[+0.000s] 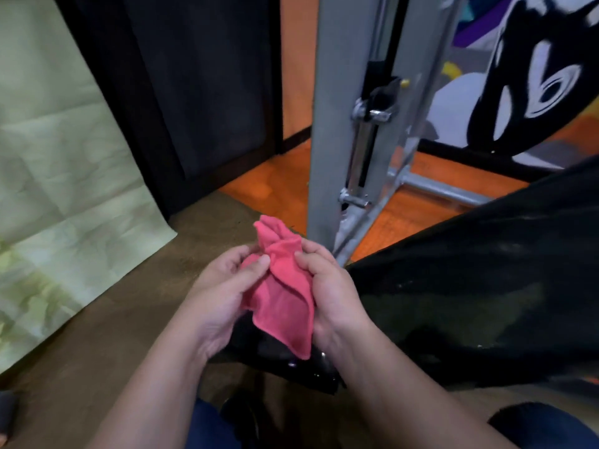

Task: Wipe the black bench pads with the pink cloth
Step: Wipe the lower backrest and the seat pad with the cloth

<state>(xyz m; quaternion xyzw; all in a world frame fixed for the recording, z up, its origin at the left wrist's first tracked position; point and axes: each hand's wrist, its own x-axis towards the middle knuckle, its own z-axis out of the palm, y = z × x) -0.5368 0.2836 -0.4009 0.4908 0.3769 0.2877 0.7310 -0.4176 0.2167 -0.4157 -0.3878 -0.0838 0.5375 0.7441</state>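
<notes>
A crumpled pink microfibre cloth (281,286) is being held between both hands in the near centre of the scene. The cloth is being gripped by the left hand (223,296) from the left side, with the thumb pressed onto the fabric and the fingers curled beneath it. It is being grasped by the right hand (327,286) from the right side, the fingers being folded round the bunched upper part. One corner of the cloth is being left to hang down between the wrists, and a bunched fold is being pushed up above the fingers.

A wide black padded bench cushion (486,280) is being shown to the right, just beside the right hand; whether it is being touched by the cloth cannot be told. A grey metal upright post (337,118) of gym equipment is being shown beyond the hands, standing on an orange floor (278,186). A pale green sheet (64,173) is being shown at the far left, lying over a brown floor mat (129,319).
</notes>
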